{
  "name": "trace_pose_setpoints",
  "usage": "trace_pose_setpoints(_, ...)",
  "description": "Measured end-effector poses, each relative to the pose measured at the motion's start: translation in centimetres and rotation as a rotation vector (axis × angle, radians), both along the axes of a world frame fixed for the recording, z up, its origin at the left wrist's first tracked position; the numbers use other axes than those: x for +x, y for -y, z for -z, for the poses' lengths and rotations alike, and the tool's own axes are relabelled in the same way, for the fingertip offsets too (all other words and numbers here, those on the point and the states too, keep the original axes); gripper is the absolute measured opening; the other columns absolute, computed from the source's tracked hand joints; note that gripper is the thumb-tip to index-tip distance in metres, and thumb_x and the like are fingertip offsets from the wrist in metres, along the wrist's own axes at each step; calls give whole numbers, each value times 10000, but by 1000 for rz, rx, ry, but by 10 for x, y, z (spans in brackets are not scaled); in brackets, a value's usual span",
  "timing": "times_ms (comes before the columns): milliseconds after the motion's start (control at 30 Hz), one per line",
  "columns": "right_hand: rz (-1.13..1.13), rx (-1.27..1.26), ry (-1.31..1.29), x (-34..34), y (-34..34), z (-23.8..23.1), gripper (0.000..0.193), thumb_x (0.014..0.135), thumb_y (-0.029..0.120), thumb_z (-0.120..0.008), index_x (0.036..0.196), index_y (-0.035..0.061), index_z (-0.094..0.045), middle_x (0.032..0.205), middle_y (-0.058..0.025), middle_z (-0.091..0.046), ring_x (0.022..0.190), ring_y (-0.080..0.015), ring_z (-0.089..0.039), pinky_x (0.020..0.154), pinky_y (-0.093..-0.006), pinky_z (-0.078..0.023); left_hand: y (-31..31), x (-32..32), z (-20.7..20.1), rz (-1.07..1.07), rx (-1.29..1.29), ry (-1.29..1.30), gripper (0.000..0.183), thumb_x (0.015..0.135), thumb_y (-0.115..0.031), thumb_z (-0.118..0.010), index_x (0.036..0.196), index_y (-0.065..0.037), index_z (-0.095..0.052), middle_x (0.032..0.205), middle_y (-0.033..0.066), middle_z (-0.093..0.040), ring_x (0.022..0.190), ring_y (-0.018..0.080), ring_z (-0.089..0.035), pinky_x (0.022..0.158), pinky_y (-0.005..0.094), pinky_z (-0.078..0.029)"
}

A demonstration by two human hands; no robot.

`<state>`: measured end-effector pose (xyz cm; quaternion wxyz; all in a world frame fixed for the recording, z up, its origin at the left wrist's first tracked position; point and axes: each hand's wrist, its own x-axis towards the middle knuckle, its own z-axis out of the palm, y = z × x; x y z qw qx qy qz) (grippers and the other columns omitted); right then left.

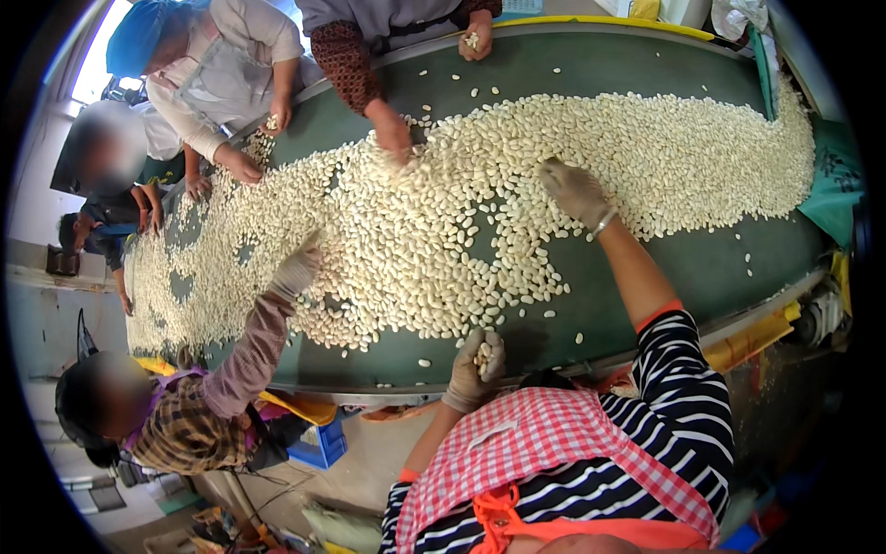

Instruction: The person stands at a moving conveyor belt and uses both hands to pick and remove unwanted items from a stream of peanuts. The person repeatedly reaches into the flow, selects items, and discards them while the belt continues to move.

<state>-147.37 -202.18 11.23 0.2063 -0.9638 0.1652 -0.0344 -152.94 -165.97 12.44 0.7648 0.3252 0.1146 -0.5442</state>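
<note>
My left hand, in a thin pale glove, is held palm up near the belt's front edge, its fingers curled around a few beans. My right hand, gloved too and with a band at the wrist, reaches out over the spread of white beans. Its fingers are stretched out, touching the beans' surface, and I see nothing held in them. The beans lie in a thick layer along a dark green belt, with a few strewn singly near my side.
Across the belt, a co-worker's hand moves blurred over the beans; the other hand holds some. On my left a gloved co-worker's hand touches the layer. Several more people work further left. A blue crate stands below the edge.
</note>
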Motion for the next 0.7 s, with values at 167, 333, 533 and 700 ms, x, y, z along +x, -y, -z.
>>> trace_pose_setpoints(167,-98,-237,-259,23,-65,11,134,907,125,-502,894,49,-612,805,-149,-694,672,-275,-683,516,-396,-525,8,-4,-1,10,-2,8,456,1001,-455,-398,772,-87,-540,487,8,-412,365,85,-307,360,211,-246)
trace_pose_setpoints(333,-232,333,-122,-13,-78,10,177,888,157,-501,981,50,-608,804,-144,-670,786,-264,-667,663,-354,-511,15,-12,0,5,-53,-24,421,1003,-427,-410,839,-74,-568,530,24,-450,383,85,-325,371,207,-262)
trace_pose_setpoints(533,431,841,230,-64,56,-15,207,899,132,-446,1023,52,-591,677,-34,-553,551,-129,-531,488,-272,-435,29,-23,-1,-29,-119,-37,398,992,-421,-449,889,-60,-580,561,29,-488,396,80,-349,373,199,-276)
trace_pose_setpoints(700,331,-16,462,-95,206,87,353,924,165,-416,1196,27,-594,946,-213,-677,812,-319,-666,717,-422,-529,54,-33,-4,38,-133,-72,401,992,-415,-456,875,-53,-584,588,45,-517,394,86,-368,363,200,-280)
